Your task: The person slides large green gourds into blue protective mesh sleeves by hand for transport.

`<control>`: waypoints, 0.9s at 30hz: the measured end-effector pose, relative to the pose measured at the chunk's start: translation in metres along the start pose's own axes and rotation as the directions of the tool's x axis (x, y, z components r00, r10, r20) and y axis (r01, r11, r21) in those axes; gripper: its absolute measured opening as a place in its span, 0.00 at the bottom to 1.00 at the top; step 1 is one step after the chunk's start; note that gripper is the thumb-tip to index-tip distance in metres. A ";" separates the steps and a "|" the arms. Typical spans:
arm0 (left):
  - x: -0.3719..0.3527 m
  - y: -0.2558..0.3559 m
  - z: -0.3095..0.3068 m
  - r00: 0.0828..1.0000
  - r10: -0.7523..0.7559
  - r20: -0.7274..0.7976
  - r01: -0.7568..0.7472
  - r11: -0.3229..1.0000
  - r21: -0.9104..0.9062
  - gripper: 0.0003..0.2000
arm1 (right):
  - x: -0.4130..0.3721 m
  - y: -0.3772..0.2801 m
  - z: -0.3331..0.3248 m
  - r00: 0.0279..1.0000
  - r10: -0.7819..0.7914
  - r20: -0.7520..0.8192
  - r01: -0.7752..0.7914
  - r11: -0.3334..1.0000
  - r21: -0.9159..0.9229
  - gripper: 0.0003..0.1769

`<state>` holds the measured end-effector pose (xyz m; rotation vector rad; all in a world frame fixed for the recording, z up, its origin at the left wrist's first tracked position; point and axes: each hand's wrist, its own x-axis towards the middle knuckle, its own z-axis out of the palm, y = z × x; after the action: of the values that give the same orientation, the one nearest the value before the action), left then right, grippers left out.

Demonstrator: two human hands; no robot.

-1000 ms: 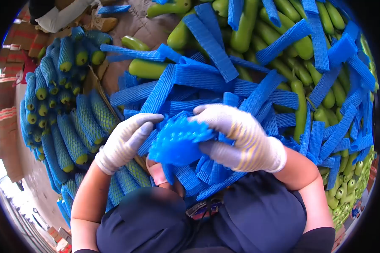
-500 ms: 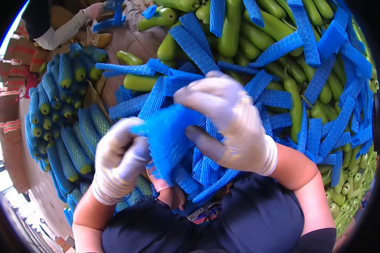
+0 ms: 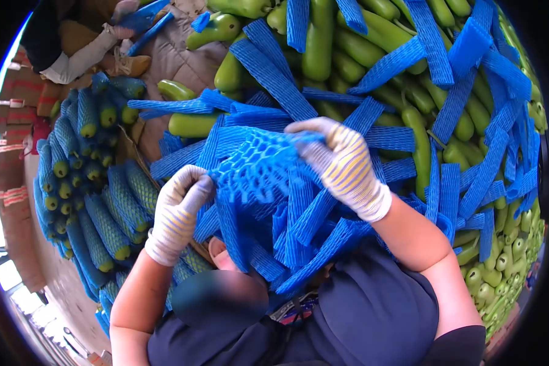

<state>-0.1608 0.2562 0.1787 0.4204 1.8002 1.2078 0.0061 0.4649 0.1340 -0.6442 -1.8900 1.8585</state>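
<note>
A blue foam net sleeve (image 3: 250, 160) is stretched between my two gloved hands, its mesh pulled wide so the holes show. My left hand (image 3: 182, 204) pinches its left end between thumb and fingers. Higher up, my right hand (image 3: 341, 161) grips the other end, and part of that end is blurred. Beneath the hands lies a heap of flat blue foam net sleeves (image 3: 323, 229). Long green gourds (image 3: 317, 49) are piled beyond and to the right, with loose sleeves (image 3: 433, 49) strewn over them.
Gourds in blue sleeves (image 3: 104, 226) are stacked on the left. Cardboard boxes (image 3: 18, 201) stand along the far left. At upper left, another person's gloved hand (image 3: 126, 9) holds blue netting over a quilted cloth (image 3: 171, 55). A dark rounded shape (image 3: 219, 299) sits near my lap.
The bunched sleeve has been drawn out sideways into open mesh. My right hand has lowered and moved slightly right. My left hand has shifted a little.
</note>
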 end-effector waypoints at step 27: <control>0.037 -0.054 0.015 0.915 0.282 0.289 -0.401 0.715 0.573 0.14 | -0.018 -0.019 0.037 0.969 0.015 0.245 -0.146 0.837 0.527 0.09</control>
<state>-0.1580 0.2650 0.1120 1.2631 1.9821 0.7276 -0.0014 0.4243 0.1525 -0.3238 -1.3505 2.4697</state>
